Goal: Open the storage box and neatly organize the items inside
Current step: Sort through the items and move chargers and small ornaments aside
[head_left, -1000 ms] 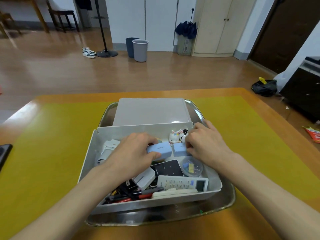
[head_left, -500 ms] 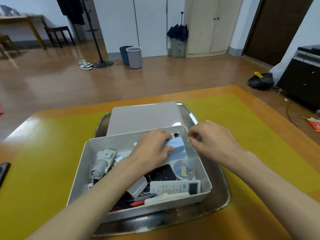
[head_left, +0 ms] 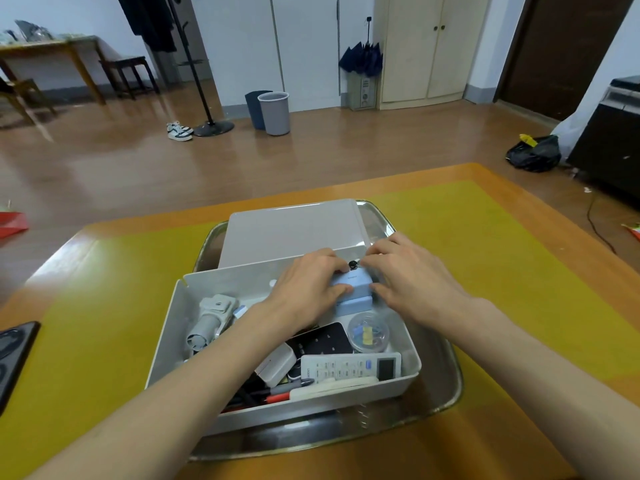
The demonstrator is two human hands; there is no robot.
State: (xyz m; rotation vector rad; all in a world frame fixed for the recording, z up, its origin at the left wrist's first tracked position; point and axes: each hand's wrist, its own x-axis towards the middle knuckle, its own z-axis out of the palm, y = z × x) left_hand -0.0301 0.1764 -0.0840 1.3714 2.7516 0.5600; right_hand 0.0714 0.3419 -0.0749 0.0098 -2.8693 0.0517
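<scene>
The open white plastic storage box (head_left: 166, 344) sits in a steel tray (head_left: 446, 400) on the yellow-topped bench (head_left: 502, 271). The left hand (head_left: 304, 289) grasps a pale blue block (head_left: 351, 284), seemingly stacking it on a second blue block (head_left: 353, 304) in the far corner. The right hand (head_left: 412, 282), fingers relaxed, steadies alongside. A white remote control (head_left: 349, 367) and a clear round clip tub (head_left: 367, 331) crowd nearby.

open white storage box (head_left: 162, 344) sits in a metal tray, lid (head_left: 294, 230) lying at 12 o'clock; cluttered inside.

Home room: wood floor (head_left: 311, 161), cupboard (head_left: 426, 46), coat stand (head_left: 194, 64), sneakers (head_left: 179, 130), 2 bins (head_left: 273, 112).
</scene>
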